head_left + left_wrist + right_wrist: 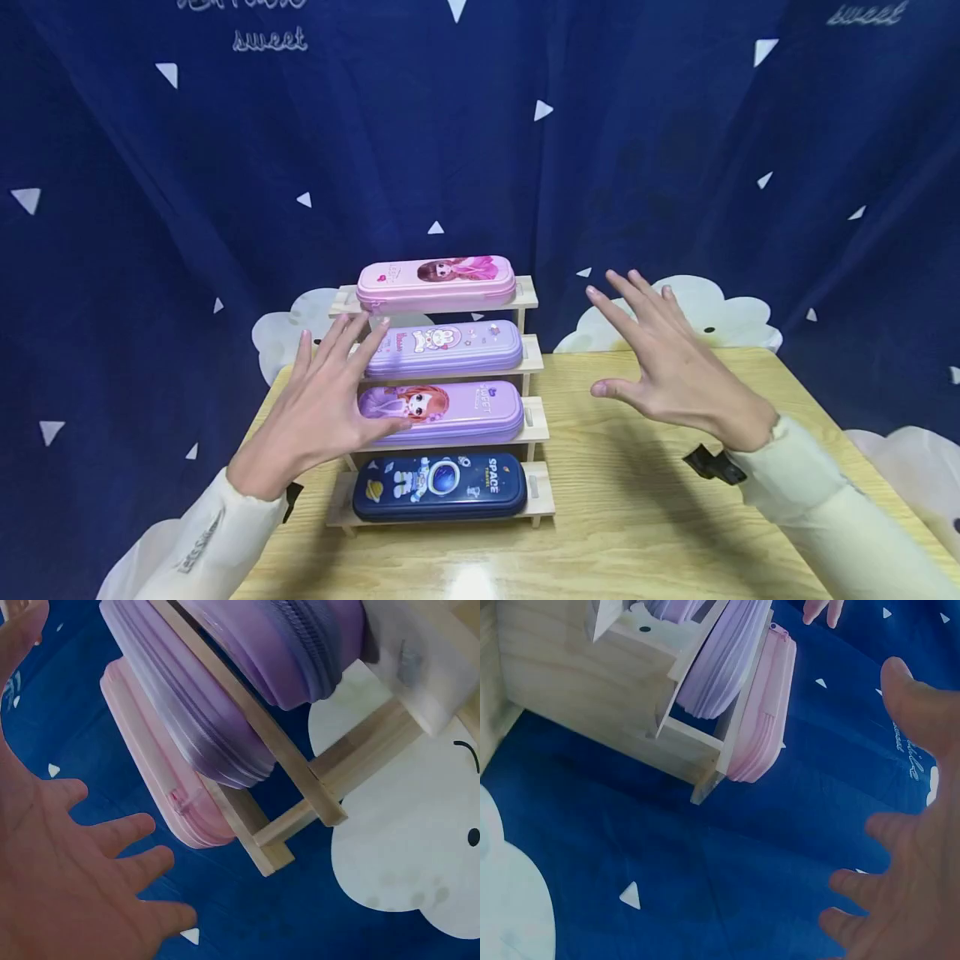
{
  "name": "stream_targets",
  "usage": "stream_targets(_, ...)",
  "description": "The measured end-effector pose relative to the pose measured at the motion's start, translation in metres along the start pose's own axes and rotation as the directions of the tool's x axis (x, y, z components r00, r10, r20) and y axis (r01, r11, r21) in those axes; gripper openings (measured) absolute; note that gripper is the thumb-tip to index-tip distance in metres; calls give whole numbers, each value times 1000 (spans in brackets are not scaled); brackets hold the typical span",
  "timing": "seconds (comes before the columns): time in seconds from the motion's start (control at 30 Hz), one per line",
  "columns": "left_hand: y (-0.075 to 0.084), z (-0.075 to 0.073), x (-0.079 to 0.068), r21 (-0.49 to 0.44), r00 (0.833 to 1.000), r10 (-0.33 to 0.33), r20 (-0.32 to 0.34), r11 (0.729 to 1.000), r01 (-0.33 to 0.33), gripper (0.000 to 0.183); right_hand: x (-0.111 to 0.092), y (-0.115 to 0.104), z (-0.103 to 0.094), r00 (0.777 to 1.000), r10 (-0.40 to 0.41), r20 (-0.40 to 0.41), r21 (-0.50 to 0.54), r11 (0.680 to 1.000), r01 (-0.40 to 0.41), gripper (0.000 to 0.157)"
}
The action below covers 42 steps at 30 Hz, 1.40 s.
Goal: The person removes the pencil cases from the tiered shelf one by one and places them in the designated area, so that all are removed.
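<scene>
A stepped wooden rack carries a pencil case on each tier. On top lies a pink case with a girl's picture. Below it come a lilac case with a rabbit, a purple case with a red-haired girl, and a dark blue astronaut case at the bottom. My left hand hovers with spread fingers in front of the rack's left side, hiding the left ends of the middle cases. Spread and holding nothing, my right hand is in the air to the right of the rack.
The rack stands on a light wood-grain table. Behind it hangs a dark blue curtain with white triangles and cloud shapes. A black strap shows at the right wrist.
</scene>
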<state>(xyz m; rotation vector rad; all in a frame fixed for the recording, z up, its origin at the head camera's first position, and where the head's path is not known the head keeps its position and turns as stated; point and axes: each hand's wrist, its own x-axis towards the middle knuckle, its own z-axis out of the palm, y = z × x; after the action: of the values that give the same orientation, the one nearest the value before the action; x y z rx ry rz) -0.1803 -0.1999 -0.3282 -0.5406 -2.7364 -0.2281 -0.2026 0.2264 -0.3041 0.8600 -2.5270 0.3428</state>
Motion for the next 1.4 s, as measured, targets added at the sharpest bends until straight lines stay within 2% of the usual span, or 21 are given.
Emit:
stream_targets(0.13, -7, 3, -4, -38, 1000, -2, -2, 999, 2, 128, 0, 0, 6, 1000, 2, -8, 75, 997, -1, 114)
stream_targets(0.3, -15, 7, -11, -128, 999, -21, 26, 992, 24, 132, -3, -2, 16, 999, 43, 9, 181, 982, -43, 121)
stream_targets(0.5, -27, 15, -26, -229, 996, -89, 29, 969, 93, 133, -7, -9, 27, 995, 95, 43, 259, 960, -103, 117)
stream_targets(0.7, -39, 22, -39, -319, 981, -182, 72, 927, 196, 137, -11, -10, 40, 995, 93, 28, 342, 935, -97, 111)
stream_targets(0.83, -47, 28, -46, -367, 972, -216, 96, 900, 236, 139, -15, -11, 49, 992, 100, 75, 436, 892, -123, 104)
stream_targets(1.0, -53, 40, -52, -418, 962, -239, 131, 866, 272, 139, -22, -14, 62, 991, 87, 97, 560, 819, -127, 90)
stream_targets(1.23, -58, 52, -57, -448, 947, -270, 175, 834, 321, 134, -33, -23, 79, 996, 16, 87, 695, 716, -72, 72)
stream_targets(1.4, -61, 60, -59, -461, 942, -266, 203, 823, 332, 127, -41, -35, 89, 993, -65, 98, 756, 654, -32, 73)
